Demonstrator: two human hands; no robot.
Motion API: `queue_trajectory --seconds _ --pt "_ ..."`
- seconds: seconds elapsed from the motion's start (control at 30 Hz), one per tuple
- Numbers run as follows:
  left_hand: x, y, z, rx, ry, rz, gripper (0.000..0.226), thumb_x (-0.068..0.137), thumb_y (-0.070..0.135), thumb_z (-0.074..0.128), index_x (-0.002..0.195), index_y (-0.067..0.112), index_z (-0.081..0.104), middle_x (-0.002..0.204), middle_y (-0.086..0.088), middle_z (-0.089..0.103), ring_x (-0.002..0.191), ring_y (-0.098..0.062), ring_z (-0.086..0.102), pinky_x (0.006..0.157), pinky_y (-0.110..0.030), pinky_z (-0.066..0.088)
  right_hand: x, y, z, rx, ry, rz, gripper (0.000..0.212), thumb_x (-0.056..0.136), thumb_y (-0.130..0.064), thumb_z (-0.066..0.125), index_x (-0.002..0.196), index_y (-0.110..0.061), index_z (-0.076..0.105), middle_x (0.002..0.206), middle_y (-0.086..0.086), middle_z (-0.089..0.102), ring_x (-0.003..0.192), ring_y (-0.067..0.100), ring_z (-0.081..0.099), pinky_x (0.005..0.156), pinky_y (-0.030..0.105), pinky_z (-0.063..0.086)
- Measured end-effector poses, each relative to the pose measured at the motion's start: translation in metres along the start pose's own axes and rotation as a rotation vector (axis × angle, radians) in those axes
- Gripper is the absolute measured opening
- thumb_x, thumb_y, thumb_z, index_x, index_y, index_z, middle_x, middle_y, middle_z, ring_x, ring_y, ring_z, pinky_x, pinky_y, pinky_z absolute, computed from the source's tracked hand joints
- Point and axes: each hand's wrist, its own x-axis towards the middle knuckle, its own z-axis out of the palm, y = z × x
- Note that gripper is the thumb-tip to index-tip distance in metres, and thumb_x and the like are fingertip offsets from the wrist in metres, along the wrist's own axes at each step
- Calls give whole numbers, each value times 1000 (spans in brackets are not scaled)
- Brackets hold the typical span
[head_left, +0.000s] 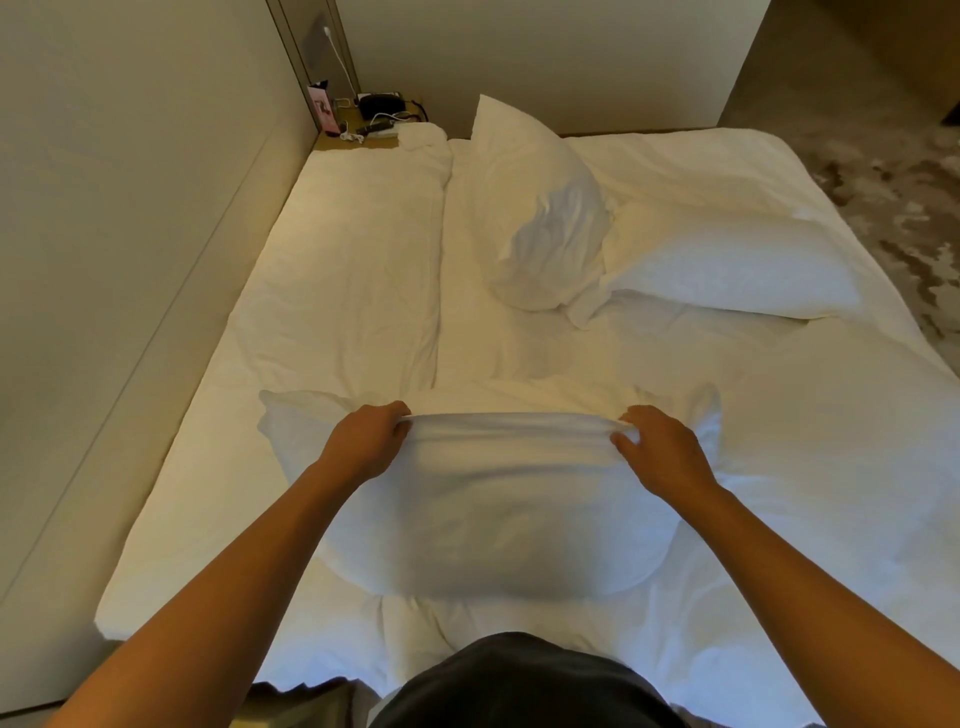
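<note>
Pillow (483, 525), nearest of three; edge pinched by left hand (371, 439), right hand (662, 452)

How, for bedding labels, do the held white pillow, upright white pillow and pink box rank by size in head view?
1. held white fabric pillow, though nearest the camera
2. upright white fabric pillow
3. small pink box, farthest away

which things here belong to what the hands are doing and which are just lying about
In hand: near pillow, its case edge pinched by left hand and right hand.
Lying about: propped pillow, flat pillow, folded duvet, cluttered bedside table.
</note>
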Motion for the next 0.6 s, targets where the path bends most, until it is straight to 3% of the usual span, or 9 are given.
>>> queue_trajectory --seconds 0.07,0.13,0.23,0.33,0.43,0.6 --pt "-2 0 0 26 20 -11 32 109 32 40 109 13 65 97 -12 74 82 -30 66 73 -41 56 -3 2 4 49 41 -6 23 103 -30 62 100 -9 72 94 8 71 88 32 70 70 33 46" --pt "-4 1 0 40 55 -24 32 109 30 39 105 13 66 93 -11 73 79 -31 65 71 -41 56 -7 2 2 106 100 -28 22 104 -27 60 96 -11 73 85 3 69 78 28 67 66 34 47" --pt "-8 5 -4 49 121 -40 30 108 29 40 109 14 67 91 -11 74 78 -33 67 69 -40 56 -6 2 -3 213 153 -53 22 105 -24 54 93 -15 69 79 0 71 72 21 67 66 37 54" --pt "-12 9 -13 41 173 -57 30 109 28 41 115 15 68 94 -11 76 82 -35 69 72 -41 58 3 0 -12 313 168 -51 26 107 -24 48 85 -20 59 69 -6 69 65 5 67 61 29 51" --pt "-18 12 -26 42 212 -89 30 109 28 42 118 17 68 96 -9 76 84 -33 70 75 -44 60 12 -6 -20 351 153 -94 29 106 -20 49 78 -21 54 63 -5 65 60 7 63 59 31 50" --pt "-28 10 -52 58 268 -155 28 108 24 42 110 17 69 88 -6 75 80 -31 69 69 -39 56 26 -29 -37 355 169 -219 35 105 -21 51 70 -24 51 63 -6 60 59 9 58 56 32 47"
